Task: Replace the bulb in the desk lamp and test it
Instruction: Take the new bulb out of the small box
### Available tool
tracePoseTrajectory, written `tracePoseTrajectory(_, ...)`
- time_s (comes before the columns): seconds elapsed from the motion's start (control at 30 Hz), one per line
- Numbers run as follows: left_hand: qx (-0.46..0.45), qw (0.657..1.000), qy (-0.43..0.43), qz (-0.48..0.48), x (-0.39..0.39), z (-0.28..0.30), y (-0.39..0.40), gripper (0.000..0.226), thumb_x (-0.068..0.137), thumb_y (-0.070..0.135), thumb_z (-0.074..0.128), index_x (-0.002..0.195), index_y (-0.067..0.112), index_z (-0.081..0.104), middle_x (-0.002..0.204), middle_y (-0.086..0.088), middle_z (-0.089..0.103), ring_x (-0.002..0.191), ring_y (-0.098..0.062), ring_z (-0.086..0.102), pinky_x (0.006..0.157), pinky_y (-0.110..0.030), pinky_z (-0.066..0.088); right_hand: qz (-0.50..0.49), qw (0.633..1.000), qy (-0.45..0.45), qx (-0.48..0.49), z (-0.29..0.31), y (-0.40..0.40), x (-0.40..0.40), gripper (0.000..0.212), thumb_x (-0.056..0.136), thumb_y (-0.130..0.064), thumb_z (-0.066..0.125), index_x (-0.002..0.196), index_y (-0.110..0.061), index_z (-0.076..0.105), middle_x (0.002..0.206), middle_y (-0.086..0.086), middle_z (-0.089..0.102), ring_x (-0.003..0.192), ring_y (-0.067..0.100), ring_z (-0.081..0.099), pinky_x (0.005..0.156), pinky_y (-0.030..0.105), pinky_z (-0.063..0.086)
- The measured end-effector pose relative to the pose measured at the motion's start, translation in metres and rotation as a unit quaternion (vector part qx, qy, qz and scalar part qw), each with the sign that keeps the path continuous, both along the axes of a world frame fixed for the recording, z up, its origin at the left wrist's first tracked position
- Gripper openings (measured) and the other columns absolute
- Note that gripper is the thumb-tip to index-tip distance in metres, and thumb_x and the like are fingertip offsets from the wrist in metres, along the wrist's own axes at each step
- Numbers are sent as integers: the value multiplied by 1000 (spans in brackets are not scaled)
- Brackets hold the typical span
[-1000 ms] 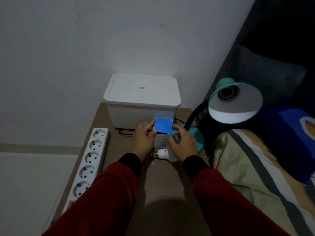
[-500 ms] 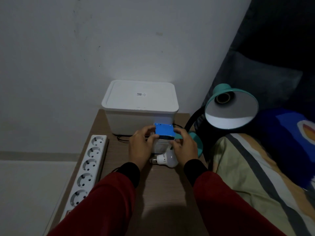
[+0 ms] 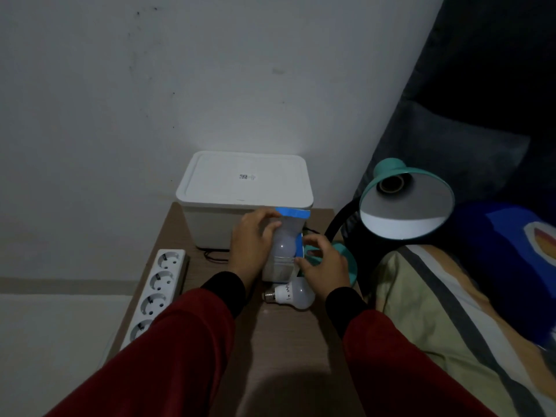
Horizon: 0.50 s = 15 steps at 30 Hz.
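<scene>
A small white bulb box (image 3: 278, 269) with its blue flap (image 3: 293, 212) lifted stands on the wooden table (image 3: 285, 350). A new white bulb (image 3: 284, 242) sticks up out of it. My left hand (image 3: 249, 245) grips the bulb's globe, thumb on its front. My right hand (image 3: 326, 264) holds the box's right side. Another bulb (image 3: 293, 295) with handwriting lies on its side just in front of the box. The teal desk lamp's shade (image 3: 406, 206) faces me at the right, its socket (image 3: 391, 185) empty, and its base (image 3: 346, 254) is behind my right hand.
A white lidded storage box (image 3: 243, 182) stands at the table's back against the wall. A white power strip (image 3: 159, 290) lies along the left edge. A bed with a striped blanket (image 3: 451, 311) and dark pillows borders the table on the right.
The box's blue flap has been lifted open and the new bulb now shows above the box. My left hand has shifted from the closed box top onto the bulb.
</scene>
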<state>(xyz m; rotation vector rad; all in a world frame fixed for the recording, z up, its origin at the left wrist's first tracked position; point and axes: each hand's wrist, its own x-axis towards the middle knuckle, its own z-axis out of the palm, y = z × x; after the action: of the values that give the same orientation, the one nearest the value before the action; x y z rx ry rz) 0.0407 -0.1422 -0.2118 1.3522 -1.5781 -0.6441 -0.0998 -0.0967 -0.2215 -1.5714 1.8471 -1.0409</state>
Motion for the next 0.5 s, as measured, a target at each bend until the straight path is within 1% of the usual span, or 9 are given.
tracePoseTrajectory(0.07,-6,996,-72,-48,10,-6,2,33,86,15,62,119,22,62,123,1,60,111,-2,46,95,-18,40,7,999,35,-18,5,-2,-2,34,79,-16,73,111,-12,64,116,5,67,105,16,60,85,20,43)
tracePoseTrajectory(0.1,-16,991,-107,-74,14,-8,2,43,86,16,64,127,23,58,131,2,56,116,-1,41,101,-18,35,11,999,46,-22,8,-5,-3,34,80,-19,72,112,-12,65,116,5,67,104,14,58,83,16,39)
tracePoseTrajectory(0.17,-19,980,-159,-122,22,-10,2,59,83,17,67,138,23,47,142,1,46,127,-7,37,106,-19,26,30,997,72,-6,15,-12,-3,37,81,-23,72,115,-13,65,120,6,65,109,14,57,85,15,36)
tracePoseTrajectory(0.23,-2,971,-182,-155,27,-11,-1,70,80,17,71,142,22,40,144,-2,40,133,-13,35,107,-18,24,60,993,99,35,19,-20,-1,43,80,-26,72,121,-15,62,126,6,62,118,19,54,93,21,39)
tracePoseTrajectory(0.27,6,968,-189,-163,29,-11,-2,73,78,16,72,143,21,38,144,-2,39,131,-11,35,106,-17,24,73,989,116,59,21,-24,0,48,80,-28,73,124,-16,60,129,6,61,121,20,53,96,24,40)
tracePoseTrajectory(0.33,19,967,-194,-164,31,-12,-5,74,77,15,73,143,19,38,142,-2,39,123,-2,33,102,-13,24,92,979,152,98,23,-31,1,56,77,-32,75,128,-16,57,133,5,59,122,21,53,98,24,40)
tracePoseTrajectory(0.37,22,968,-187,-164,31,-13,-6,75,77,14,74,143,20,39,141,-1,39,121,-1,32,101,-12,24,98,976,161,113,23,-35,2,59,76,-33,75,129,-16,57,134,4,58,122,21,53,99,24,40)
tracePoseTrajectory(0.5,36,972,-162,-168,31,-17,-7,75,77,12,73,143,23,38,141,2,41,126,-5,37,103,-16,27,109,967,170,154,21,-46,7,63,73,-35,77,130,-18,57,134,4,59,122,21,54,103,30,42)
